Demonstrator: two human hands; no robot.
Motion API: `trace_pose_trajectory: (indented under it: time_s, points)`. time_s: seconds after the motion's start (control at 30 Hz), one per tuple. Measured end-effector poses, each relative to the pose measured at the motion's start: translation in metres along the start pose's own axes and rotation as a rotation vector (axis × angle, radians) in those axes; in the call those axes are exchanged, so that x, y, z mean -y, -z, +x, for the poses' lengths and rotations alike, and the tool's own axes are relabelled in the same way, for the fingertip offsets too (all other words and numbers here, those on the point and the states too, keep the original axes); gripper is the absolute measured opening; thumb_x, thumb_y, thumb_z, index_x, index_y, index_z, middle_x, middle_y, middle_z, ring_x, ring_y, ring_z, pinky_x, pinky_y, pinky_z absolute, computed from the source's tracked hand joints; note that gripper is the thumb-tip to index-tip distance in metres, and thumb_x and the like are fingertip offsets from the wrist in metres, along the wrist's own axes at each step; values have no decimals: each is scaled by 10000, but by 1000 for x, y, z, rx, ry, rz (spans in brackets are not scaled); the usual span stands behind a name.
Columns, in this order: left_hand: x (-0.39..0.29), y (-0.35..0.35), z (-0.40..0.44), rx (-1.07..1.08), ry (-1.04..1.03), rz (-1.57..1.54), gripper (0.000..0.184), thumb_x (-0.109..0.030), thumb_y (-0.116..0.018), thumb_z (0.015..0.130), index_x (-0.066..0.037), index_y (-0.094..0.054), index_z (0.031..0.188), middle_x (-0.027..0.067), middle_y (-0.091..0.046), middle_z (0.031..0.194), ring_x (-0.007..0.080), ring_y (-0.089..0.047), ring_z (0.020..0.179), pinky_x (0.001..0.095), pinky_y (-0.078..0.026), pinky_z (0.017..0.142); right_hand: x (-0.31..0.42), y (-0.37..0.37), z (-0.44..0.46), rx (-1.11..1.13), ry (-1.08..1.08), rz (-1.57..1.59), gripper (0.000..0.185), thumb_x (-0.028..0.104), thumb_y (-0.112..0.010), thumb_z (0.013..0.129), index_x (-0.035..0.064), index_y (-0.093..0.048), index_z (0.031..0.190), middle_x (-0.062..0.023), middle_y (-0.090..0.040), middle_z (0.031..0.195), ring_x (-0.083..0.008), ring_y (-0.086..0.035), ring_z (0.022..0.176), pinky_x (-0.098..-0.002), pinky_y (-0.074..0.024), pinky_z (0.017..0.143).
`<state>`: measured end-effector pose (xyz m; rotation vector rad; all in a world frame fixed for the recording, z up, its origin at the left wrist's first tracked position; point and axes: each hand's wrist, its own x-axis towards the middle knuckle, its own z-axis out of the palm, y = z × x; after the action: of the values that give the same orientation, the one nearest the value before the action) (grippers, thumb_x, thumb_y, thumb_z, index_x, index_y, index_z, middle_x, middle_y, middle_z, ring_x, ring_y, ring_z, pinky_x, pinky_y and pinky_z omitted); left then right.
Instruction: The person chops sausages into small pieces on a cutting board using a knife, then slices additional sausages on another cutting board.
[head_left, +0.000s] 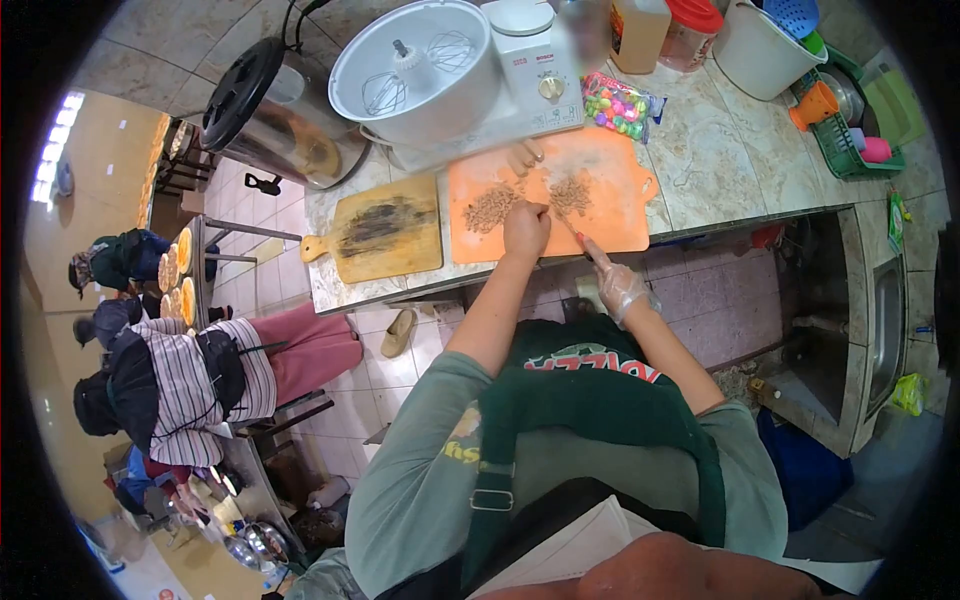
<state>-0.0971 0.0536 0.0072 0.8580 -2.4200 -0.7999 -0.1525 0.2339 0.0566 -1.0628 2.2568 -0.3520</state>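
Note:
On the orange cutting board (pixel 610 190), my left hand (pixel 527 230) is bare and closed, fingers curled down; what lies under them is hidden. My right hand (pixel 622 288) wears a clear plastic glove and grips a knife (pixel 566 221), its thin blade over the board beside my left hand. One pile of small chopped brownish pieces (pixel 490 208) lies left of my left hand. Another chopped pile (pixel 571 193) sits just beyond the blade. Several uncut sausage-like pieces (pixel 525 156) rest near the board's far edge.
A wooden board (pixel 388 230) lies to the left. Behind stand a mixer (pixel 415 75), a lidded clear container (pixel 290 115) and a bag of colourful candies (pixel 622 105). A green dish rack (pixel 850 120) is at right. Another person (pixel 200 375) stands at left by tables.

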Motion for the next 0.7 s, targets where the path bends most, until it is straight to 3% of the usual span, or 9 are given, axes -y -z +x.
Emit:
trace_pose_trajectory:
  time_s: [0.33,0.53,0.7]
  points:
    - [-3,3,6,46,110,-22,107,-79,-566,646,-21,-653,671,172,-594,665,306,-576,665,380,-464,659,5,2,-1,116,-44,-110,694,64,-381,814,344,-28,1342,-245,-583,856,-368,-589,765,-464,-452,686]
    - [-10,9,9,96,130,34,102,-77,-582,633,-14,-652,674,171,-606,683,302,-590,670,371,-467,664,12,-4,10,0,11,-97,716,45,-393,791,326,-38,1346,-246,-586,796,-367,-591,734,-463,-451,669]
    - [-6,8,9,64,231,-29,91,-102,-595,630,-22,-616,669,151,-605,675,290,-591,662,355,-465,635,-1,-16,8,28,1,-77,692,54,-381,802,319,-46,1346,-252,-582,801,-372,-588,732,-462,-449,677]
